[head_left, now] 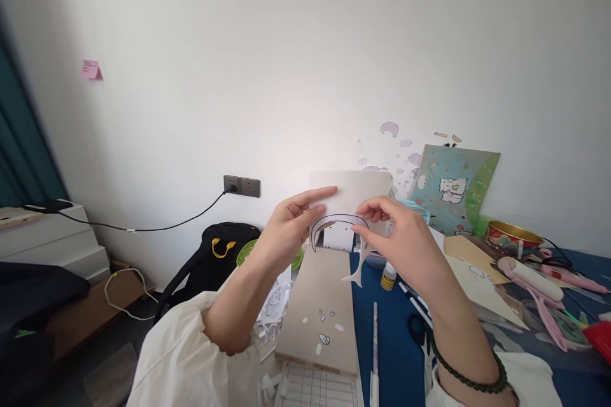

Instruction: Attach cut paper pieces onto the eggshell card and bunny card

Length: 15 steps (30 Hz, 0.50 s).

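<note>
Both my hands are raised over the table's back edge with a white paper sheet that has a pale purple arch outlined in black along its lower part. My left hand grips the left side, its index finger and thumb stretched toward the middle. At the right end of the arch, my right hand pinches the paper between thumb and fingers. A ragged paper strip dangles under the right fingers. Below lies a beige board with several small cut-out paper pieces on it.
Scissors, a pen and a small yellow-labelled bottle lie or stand on the blue table. Paper scraps heap at left. Rightward are a round tin, a pink-handled roller and a picture board.
</note>
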Available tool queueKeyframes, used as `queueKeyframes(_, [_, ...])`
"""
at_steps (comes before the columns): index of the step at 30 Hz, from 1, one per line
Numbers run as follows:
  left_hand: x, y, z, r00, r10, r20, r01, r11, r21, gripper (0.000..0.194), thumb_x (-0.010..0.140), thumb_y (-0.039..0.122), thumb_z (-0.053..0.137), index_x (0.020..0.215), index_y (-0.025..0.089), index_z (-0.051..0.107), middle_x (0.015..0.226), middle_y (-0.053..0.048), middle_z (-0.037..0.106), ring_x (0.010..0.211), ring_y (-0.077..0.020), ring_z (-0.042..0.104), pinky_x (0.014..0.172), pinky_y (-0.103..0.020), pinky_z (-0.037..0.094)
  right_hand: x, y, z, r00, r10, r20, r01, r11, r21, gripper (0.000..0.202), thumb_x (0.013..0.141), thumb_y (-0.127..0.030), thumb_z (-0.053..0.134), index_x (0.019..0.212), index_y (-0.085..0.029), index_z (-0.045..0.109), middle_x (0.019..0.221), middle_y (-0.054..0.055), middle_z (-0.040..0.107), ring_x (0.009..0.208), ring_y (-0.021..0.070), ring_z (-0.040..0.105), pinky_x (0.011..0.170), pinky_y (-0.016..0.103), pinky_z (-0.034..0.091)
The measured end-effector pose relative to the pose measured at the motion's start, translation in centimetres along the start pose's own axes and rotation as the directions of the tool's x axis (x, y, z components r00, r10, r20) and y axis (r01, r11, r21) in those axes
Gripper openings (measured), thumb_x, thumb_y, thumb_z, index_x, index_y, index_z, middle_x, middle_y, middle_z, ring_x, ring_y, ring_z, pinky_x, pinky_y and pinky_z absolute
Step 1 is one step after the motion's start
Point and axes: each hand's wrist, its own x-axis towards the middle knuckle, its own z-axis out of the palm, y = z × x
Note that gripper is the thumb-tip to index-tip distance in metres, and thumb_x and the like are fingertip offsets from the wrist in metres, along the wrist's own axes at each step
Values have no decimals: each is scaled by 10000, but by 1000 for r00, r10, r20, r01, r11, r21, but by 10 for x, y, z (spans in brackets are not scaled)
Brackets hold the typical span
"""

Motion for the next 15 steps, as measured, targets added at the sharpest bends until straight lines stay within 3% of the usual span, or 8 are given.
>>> queueKeyframes(6, [-3,-1,4,999,43,2,-43,997,59,247,825,214,656,1064,234,715,848,-7,717,652,-85,582,613,-191,456,0,2,-1,996,69,48,-72,995,63,46,795,-253,631,784,-229,593,803,6,600,760,180,560,667,295,425])
queueKeyframes(12, [-5,-4,7,994,104,-44,-92,972,214,278,848,253,617,1116,251,692,1034,-31,700,761,-118,608,632,-203,472,0,0,0,997,40,60,-43,998,53,103,812,-254,596,712,-232,585,836,4,626,830,189,578,725,305,418])
queueKeyframes(15, [-5,-6,8,978,168,-122,-114,926,360,306,866,262,568,1154,256,671,928,-32,718,669,-127,594,563,-224,456,-3,-6,-2,990,58,130,-67,996,65,122,831,-261,565,712,-239,570,781,-21,619,753,162,576,649,280,409])
